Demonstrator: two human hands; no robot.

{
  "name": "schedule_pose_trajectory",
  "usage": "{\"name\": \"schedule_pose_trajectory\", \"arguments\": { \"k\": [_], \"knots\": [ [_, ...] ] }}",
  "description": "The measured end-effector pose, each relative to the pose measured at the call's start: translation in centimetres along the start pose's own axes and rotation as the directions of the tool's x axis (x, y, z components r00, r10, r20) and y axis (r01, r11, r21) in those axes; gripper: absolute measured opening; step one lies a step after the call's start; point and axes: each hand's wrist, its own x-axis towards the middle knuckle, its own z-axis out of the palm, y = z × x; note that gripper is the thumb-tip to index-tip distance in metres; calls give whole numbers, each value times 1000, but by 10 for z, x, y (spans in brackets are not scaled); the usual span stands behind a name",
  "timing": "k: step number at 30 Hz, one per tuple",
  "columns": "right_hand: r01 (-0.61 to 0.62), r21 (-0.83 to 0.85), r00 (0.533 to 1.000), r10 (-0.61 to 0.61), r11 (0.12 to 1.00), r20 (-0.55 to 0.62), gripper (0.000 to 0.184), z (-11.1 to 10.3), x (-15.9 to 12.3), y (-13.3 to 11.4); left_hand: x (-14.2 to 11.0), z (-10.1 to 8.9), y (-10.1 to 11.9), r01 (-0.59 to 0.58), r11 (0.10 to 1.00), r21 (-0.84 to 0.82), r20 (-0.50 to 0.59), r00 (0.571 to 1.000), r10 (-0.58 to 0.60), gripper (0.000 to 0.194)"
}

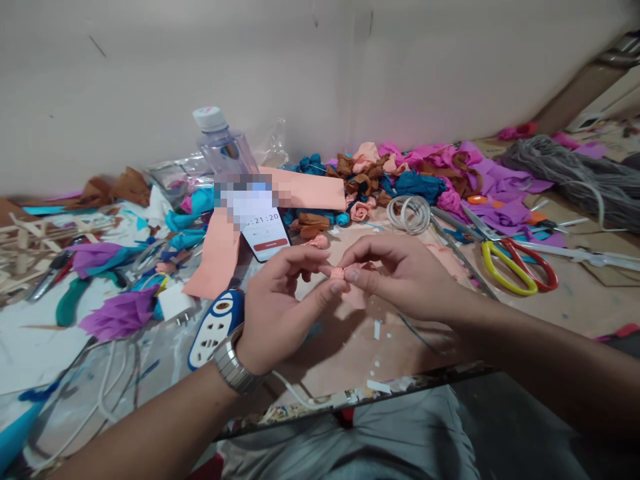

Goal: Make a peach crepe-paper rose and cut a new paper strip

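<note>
My left hand (283, 303) and my right hand (400, 277) meet over the table, both pinching a small roll of pink crepe paper (338, 272) between thumbs and fingertips. The left wrist wears a metal watch (231, 365). A strip of the same pink paper (220, 257) lies just behind the hands, beside a phone (263, 230) propped up with a timer on its screen. Finished paper roses (361, 211) in pink, brown and blue are piled further back.
Scissors with yellow and red handles (517, 267) lie to the right, next to a coil of wire (409, 213). A water bottle (223, 143) stands behind the phone. Grey yarn (575, 173) sits at far right. Purple and blue paper scraps, sticks and cables crowd the left.
</note>
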Motion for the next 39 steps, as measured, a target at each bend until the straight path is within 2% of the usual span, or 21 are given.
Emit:
{"name": "schedule_pose_trajectory", "arguments": {
  "k": [2,4,17,22,27,32,35,39],
  "knots": [
    [12,-35,1000,-13,999,-16,13,0,0,0,0,3,1,50,992,-116,-20,998,-53,39],
    [21,-60,999,-24,998,-41,12,0,0,-1,0,4,2,82,983,-162,-7,996,-84,41],
    [81,-109,990,-93,991,-105,11,3,-2,0,0,4,4,91,991,-102,-41,995,-95,33],
    [132,-149,983,-148,980,-104,10,1,-2,-3,0,3,4,84,992,-98,-15,996,-85,37],
    [270,-234,961,-278,934,0,9,-2,0,-9,-3,3,2,22,998,-53,-2,1000,-22,43],
    [324,-252,945,-321,912,56,3,-6,1,-9,-3,3,2,-26,996,-84,26,999,28,41],
    [320,-260,946,-296,911,129,6,-11,1,-8,-3,2,1,-36,997,-73,61,997,41,41],
    [232,-242,934,-147,942,324,6,-16,2,-8,-4,1,-2,-102,993,52,127,987,95,47]
  ]
}}
